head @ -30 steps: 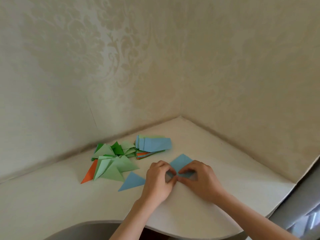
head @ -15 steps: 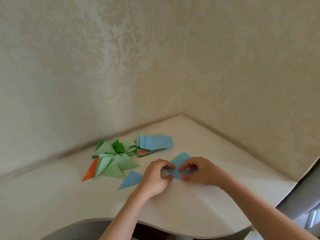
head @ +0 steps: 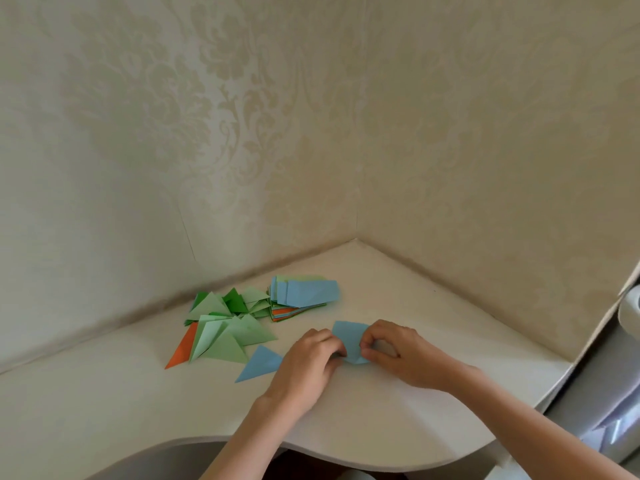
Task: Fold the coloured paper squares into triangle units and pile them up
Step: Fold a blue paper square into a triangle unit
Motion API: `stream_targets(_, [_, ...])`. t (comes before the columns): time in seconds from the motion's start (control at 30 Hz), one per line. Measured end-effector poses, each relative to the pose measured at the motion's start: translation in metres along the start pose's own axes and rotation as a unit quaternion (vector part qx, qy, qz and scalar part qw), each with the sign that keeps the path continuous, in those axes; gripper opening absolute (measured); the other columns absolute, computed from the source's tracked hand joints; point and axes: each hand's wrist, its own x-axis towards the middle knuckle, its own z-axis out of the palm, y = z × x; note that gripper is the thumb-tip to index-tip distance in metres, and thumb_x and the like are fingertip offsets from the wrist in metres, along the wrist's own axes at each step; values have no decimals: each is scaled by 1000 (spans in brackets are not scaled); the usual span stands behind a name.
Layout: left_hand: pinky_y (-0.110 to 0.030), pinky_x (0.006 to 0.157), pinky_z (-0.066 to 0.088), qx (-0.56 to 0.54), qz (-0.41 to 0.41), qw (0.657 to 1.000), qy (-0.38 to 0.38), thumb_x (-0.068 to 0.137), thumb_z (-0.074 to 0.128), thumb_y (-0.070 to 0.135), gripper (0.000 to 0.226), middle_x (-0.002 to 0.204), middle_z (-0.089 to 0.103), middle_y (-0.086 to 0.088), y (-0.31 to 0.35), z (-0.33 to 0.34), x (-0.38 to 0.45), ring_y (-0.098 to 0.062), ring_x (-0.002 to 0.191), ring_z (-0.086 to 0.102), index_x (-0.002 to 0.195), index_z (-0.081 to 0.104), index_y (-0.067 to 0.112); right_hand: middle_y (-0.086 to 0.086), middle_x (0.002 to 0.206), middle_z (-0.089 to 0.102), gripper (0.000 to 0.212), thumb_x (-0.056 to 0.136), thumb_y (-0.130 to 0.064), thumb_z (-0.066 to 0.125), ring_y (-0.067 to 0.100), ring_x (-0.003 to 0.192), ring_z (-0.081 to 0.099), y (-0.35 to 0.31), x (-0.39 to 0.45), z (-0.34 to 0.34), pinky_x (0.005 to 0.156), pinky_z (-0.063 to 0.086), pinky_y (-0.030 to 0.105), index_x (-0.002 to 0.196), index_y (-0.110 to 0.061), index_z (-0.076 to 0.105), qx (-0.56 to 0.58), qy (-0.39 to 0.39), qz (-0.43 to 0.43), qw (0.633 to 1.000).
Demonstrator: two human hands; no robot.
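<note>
A blue paper point(head: 349, 337) lies on the white desk point(head: 104, 410) between my hands, partly folded. My left hand point(head: 308, 362) pinches its left lower edge with curled fingers. My right hand point(head: 398, 351) pinches its right side between thumb and fingers. A finished blue triangle point(head: 261, 363) lies flat just left of my left hand. Further left is a loose pile of green triangles point(head: 225, 330) with one orange triangle point(head: 183, 348) at its edge. A stack of unfolded squares point(head: 304, 294), blue on top, sits behind the hands.
The desk fills a corner between two papered walls point(head: 242, 150). Its curved front edge point(head: 311, 445) runs below my forearms. A grey surface and a white round object point(head: 630, 310) stand off the desk's right side.
Both hands stay on the blue paper and have shifted their grip on it. The visible part of the paper now looks more squared than pointed. The piles have not moved.
</note>
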Motion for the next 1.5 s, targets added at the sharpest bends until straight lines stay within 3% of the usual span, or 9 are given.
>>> stream_targets(0.1, [-20, 76, 38, 5, 5, 1000, 11, 90, 59, 17, 9, 94, 61, 6, 5, 3, -3, -14, 93, 51, 92, 68, 17, -22, 95, 57, 8, 89, -43, 59, -2, 90, 53, 4, -5, 3, 89, 41, 26, 91, -36, 54, -1, 32, -7, 999])
stream_targets(0.3, [-18, 69, 31, -24, -54, 998, 21, 87, 64, 26, 13, 87, 57, 5, 7, 8, 0, -11, 84, 50, 86, 68, 13, -21, 101, 55, 35, 81, -65, 54, -7, 90, 50, 18, -9, 18, 90, 41, 26, 89, -32, 60, -48, 83, -58, 994])
stream_targets(0.53, [-17, 66, 31, -34, -88, 995, 40, 87, 64, 32, 14, 80, 52, 11, 8, 16, 6, -7, 78, 47, 83, 60, 19, -20, 98, 53, 39, 83, -62, 39, -5, 88, 44, 14, -2, 32, 85, 32, 25, 80, -28, 59, -56, 143, -23, 988])
stream_targets(0.73, [-18, 77, 41, -67, -107, 991, 37, 84, 69, 29, 14, 88, 57, 13, 3, 21, 8, -6, 88, 53, 93, 62, 22, -20, 96, 52, 29, 82, -57, 51, -5, 86, 43, 18, 2, 33, 85, 36, 26, 79, -30, 62, -35, 154, -12, 987])
stream_targets(0.87, [-11, 68, 34, -73, -118, 990, 29, 80, 73, 22, 11, 83, 55, 17, 0, 20, 11, 0, 73, 46, 89, 65, 22, -21, 93, 50, 23, 72, -57, 62, -2, 89, 49, 22, 3, 35, 88, 42, 29, 70, -34, 58, 5, 169, 14, 986])
stream_targets(0.97, [-10, 64, 34, -101, -144, 984, 25, 76, 76, 15, 15, 78, 54, 8, -2, 17, 12, -3, 66, 46, 81, 65, 24, -23, 102, 46, 21, 70, -51, 70, -1, 99, 47, 24, 5, 33, 94, 39, 29, 82, -38, 59, 29, 158, 28, 987])
stream_targets(1.07, [-8, 62, 35, -125, -167, 978, 30, 75, 74, 8, 22, 79, 55, 1, -3, 14, 10, -7, 62, 49, 76, 63, 26, -19, 119, 41, 43, 72, -42, 75, 5, 114, 40, 23, 9, 28, 103, 32, 31, 108, -43, 53, 47, 110, 56, 991])
stream_targets(1.3, [-12, 70, 34, -58, -150, 987, 29, 85, 62, 2, 20, 85, 52, 8, 1, 10, 5, -9, 79, 51, 82, 71, 20, -10, 130, 43, 56, 78, -34, 69, 12, 122, 37, 15, 14, 10, 108, 30, 31, 131, -33, 48, 16, 16, 95, 995])
stream_targets(1.5, [-25, 88, 38, 62, -112, 992, 4, 96, 48, 37, 28, 109, 53, 4, 22, 13, -1, -16, 102, 46, 112, 61, 18, -2, 110, 56, 41, 81, -13, 57, 14, 105, 52, 4, 0, 5, 86, 37, 15, 120, -23, 60, -7, 42, 97, 994])
